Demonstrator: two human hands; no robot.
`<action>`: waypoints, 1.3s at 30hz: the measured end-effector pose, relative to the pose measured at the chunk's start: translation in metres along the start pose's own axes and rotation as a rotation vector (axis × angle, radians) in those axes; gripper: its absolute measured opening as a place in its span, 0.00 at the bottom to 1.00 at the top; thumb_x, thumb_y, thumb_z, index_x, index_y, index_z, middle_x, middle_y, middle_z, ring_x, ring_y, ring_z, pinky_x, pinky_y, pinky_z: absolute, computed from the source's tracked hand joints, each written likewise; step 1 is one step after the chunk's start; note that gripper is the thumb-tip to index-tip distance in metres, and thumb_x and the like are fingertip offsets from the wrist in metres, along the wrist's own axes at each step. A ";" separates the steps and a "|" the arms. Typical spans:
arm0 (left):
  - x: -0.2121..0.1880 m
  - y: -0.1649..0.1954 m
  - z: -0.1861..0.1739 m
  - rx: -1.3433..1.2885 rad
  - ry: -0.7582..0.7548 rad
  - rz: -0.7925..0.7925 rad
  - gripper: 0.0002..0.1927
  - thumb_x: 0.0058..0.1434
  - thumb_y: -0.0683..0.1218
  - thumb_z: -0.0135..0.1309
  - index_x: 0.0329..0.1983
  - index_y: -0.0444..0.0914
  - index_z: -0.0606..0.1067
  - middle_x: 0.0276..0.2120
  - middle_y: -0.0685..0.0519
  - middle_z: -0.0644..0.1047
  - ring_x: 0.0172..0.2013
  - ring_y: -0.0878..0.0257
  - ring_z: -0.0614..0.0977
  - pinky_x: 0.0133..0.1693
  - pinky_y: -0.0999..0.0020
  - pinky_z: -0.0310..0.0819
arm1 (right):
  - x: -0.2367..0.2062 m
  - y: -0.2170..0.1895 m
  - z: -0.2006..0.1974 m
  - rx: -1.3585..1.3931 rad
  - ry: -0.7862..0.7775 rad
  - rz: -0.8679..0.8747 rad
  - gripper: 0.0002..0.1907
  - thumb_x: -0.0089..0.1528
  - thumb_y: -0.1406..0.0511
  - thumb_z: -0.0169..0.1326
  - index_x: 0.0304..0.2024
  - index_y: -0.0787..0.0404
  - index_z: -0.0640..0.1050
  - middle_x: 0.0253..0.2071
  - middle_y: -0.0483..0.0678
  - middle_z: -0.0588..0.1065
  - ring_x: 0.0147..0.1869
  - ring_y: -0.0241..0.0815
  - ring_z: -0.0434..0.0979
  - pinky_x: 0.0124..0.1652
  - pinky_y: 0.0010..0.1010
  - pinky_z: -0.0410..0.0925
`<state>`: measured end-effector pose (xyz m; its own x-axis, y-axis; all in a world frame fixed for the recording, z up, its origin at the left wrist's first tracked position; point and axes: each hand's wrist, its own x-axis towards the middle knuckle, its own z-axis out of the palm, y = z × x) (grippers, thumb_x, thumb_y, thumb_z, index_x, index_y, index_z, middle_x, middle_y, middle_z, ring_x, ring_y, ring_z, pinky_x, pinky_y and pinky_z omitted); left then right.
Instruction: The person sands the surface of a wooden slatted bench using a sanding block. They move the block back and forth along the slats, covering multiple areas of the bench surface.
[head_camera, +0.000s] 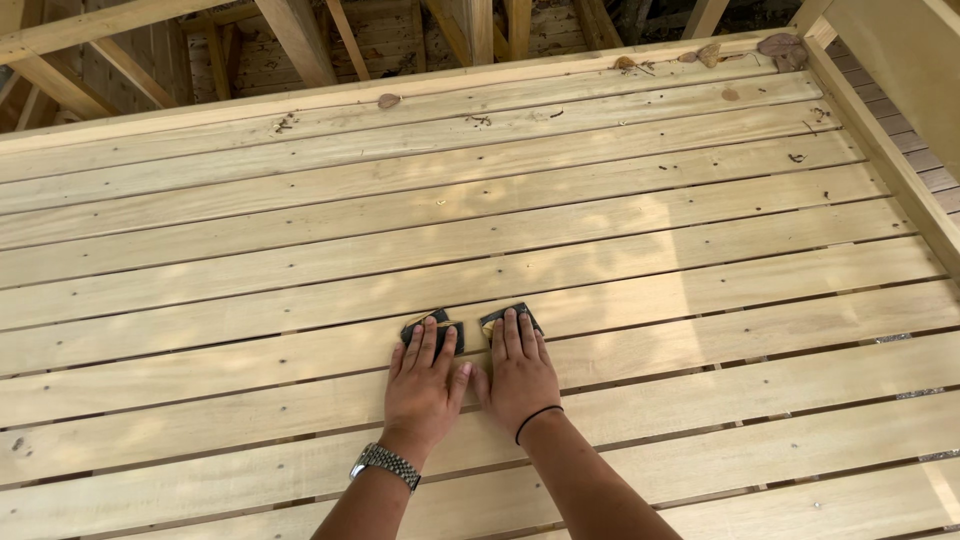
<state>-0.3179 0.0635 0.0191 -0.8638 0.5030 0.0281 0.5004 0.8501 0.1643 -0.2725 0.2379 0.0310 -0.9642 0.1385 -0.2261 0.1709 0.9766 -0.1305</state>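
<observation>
My left hand (425, 380) lies flat, fingers together, pressing a dark piece of sandpaper (430, 322) onto a pale wooden plank. It wears a metal wristwatch (386, 465). My right hand (520, 372) sits right beside it, thumbs touching, and presses a second dark sandpaper piece (508, 316) on the same plank. A thin black band (537, 420) circles the right wrist. Only the far edges of both sandpaper pieces show beyond my fingertips.
The slatted plank deck (650, 230) runs left to right with narrow gaps between boards. A raised wooden rail (880, 140) borders the right side. Dry leaves (780, 45) lie at the far right corner. Timber beams (300, 40) stand beyond the far edge.
</observation>
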 end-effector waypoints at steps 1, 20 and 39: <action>-0.002 0.002 -0.001 -0.006 -0.031 0.005 0.32 0.71 0.65 0.29 0.72 0.47 0.63 0.73 0.48 0.56 0.72 0.55 0.57 0.69 0.49 0.40 | -0.002 -0.010 0.003 0.034 0.004 -0.012 0.41 0.67 0.46 0.36 0.72 0.68 0.52 0.76 0.59 0.47 0.80 0.55 0.42 0.72 0.41 0.41; 0.000 0.031 0.003 -0.026 -0.015 0.015 0.31 0.70 0.64 0.32 0.70 0.48 0.64 0.73 0.48 0.58 0.71 0.56 0.59 0.69 0.45 0.40 | -0.011 0.019 0.001 0.021 -0.012 -0.007 0.38 0.67 0.48 0.36 0.73 0.63 0.53 0.77 0.55 0.47 0.81 0.52 0.42 0.73 0.40 0.41; 0.007 0.019 -0.006 0.029 -0.115 0.004 0.35 0.70 0.67 0.29 0.74 0.45 0.57 0.74 0.44 0.52 0.73 0.53 0.52 0.69 0.48 0.38 | 0.005 0.009 -0.004 -0.004 -0.039 0.003 0.40 0.67 0.48 0.35 0.74 0.66 0.49 0.78 0.57 0.43 0.81 0.52 0.38 0.73 0.40 0.39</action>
<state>-0.3150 0.0821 0.0279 -0.8503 0.5193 -0.0853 0.5064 0.8516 0.1356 -0.2763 0.2478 0.0327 -0.9552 0.1345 -0.2638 0.1725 0.9769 -0.1263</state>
